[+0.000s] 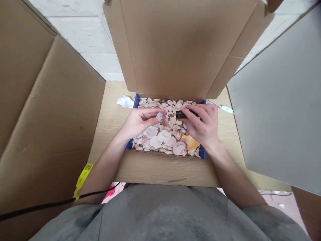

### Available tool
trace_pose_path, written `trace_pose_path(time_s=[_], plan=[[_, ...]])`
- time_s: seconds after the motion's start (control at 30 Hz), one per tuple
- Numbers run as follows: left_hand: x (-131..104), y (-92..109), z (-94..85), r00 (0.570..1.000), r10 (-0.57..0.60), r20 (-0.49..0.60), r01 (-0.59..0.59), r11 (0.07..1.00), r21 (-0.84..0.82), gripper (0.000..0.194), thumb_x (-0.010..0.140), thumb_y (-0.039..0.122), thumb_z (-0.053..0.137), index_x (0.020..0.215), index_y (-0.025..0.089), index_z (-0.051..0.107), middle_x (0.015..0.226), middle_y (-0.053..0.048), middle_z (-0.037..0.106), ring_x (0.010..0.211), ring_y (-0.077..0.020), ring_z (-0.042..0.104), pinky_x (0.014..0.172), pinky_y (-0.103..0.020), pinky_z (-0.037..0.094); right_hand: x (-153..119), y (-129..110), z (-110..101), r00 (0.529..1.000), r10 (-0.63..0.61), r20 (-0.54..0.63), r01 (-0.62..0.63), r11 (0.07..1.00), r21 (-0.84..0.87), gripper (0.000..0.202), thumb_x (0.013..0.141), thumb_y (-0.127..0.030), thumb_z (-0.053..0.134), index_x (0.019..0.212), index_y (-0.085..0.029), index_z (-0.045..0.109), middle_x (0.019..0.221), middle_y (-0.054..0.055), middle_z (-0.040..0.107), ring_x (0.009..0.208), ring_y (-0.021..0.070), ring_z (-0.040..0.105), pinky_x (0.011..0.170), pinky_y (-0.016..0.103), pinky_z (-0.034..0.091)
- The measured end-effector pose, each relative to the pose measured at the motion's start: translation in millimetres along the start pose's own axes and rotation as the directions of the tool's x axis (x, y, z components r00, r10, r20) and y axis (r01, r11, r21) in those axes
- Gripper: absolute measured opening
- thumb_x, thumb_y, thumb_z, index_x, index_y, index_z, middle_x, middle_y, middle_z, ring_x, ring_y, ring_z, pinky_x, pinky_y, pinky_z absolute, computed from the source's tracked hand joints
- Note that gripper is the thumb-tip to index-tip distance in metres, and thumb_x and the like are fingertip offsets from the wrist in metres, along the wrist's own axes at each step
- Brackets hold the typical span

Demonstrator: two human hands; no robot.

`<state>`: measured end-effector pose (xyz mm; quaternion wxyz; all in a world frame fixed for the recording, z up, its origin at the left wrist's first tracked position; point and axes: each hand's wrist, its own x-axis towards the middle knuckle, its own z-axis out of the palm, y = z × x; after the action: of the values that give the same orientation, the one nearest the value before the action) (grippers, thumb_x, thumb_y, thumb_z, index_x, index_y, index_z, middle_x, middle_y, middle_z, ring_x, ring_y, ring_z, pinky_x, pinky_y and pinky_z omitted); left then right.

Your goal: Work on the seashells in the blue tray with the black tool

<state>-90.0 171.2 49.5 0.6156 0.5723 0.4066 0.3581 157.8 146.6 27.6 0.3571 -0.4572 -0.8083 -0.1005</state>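
Now: left hand [143, 120] pinches small white shell [159, 116], right hand [204, 126] grips black-handled tool [181, 114].

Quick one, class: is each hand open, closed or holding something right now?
Left hand: closed, pinching a small whitish shell.
Right hand: closed, holding a black tool.

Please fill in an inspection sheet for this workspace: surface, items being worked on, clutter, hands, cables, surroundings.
Surface: pale wooden table, dark mark near the front edge.
Work items: mixed shells in a blue-sided tray; pale shell; black-handled tool.
Clutter: crumpled white material left of the tray.
Hands: left hand pinches the pale shell; right hand grips the tool, tip toward the shell, contact unclear.
Cables: black cable, lower left; thin cord with white piece, right.
Surroundings: cardboard panels, grey panel, white wall.
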Motion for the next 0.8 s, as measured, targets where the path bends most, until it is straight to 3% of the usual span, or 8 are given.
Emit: trace_pose_path(time_s=[0.13,0.3,0.4,0.6,0.8], plan=[[0.4,0.1,-0.4,1.000,-0.013,-0.021,0.013,1.000,0.016,0.032,0.079,0.030,0.076,0.109,0.019,0.074,0.113,-0.008,0.074,0.102,-0.0234,0.071,0.096,-0.037,0.055,0.4,-0.6,1.2,0.991,0.024,0.130,-0.026,1.000,0.011,0.034,0.087,-0.035,0.062,0.118,-0.022,0.062,0.105,0.004,0.073,0.086,0.0187,0.063,0.076,0.034,0.044],[0.3,-0.6,0.0,0.999,-0.022,-0.032,0.023,1.000,0.019,0.033,0.077,0.030,0.077,0.108,0.018,0.074,0.111,-0.009,0.074,0.100,-0.0242,0.071,0.095,-0.038,0.056,0.5,-1.5,1.3,0.985,0.048,0.166,-0.050,0.999,0.004,0.032,0.089,-0.040,0.058,0.112,-0.020,0.065,0.094,0.004,0.074,0.080,0.0176,0.064,0.070,0.032,0.043],[0.3,-0.4,0.7,0.999,-0.024,-0.032,0.025,0.999,0.021,0.034,0.077,0.030,0.077,0.108,0.017,0.074,0.109,-0.010,0.075,0.100,-0.0244,0.072,0.095,-0.039,0.056,-0.1,-0.1,1.4,0.991,0.022,0.135,-0.024,1.000,0.008,0.033,0.088,-0.036,0.060,0.118,-0.023,0.062,0.101,0.004,0.073,0.086,0.0189,0.063,0.075,0.035,0.042],[0.6,1.8,0.4,0.999,-0.027,0.030,0.026,0.999,0.028,0.031,0.077,0.027,0.077,0.106,0.015,0.073,0.104,-0.010,0.076,0.093,-0.0223,0.073,0.089,-0.034,0.057,0.7,0.7,0.5,0.997,-0.071,-0.039,0.072,0.997,0.015,0.049,0.083,-0.015,0.062,0.129,-0.031,0.053,0.108,0.002,0.072,0.094,0.0188,0.061,0.087,0.038,0.041],[1.0,2.9,0.2,0.996,-0.040,0.074,0.038,0.999,0.027,0.029,0.079,0.027,0.075,0.106,0.015,0.073,0.100,-0.010,0.076,0.092,-0.0230,0.073,0.088,-0.035,0.057,-1.1,-0.4,-0.3,0.998,-0.049,-0.030,0.049,0.999,0.011,0.055,0.084,-0.014,0.060,0.133,-0.036,0.049,0.111,0.000,0.071,0.099,0.0201,0.061,0.090,0.041,0.040]])
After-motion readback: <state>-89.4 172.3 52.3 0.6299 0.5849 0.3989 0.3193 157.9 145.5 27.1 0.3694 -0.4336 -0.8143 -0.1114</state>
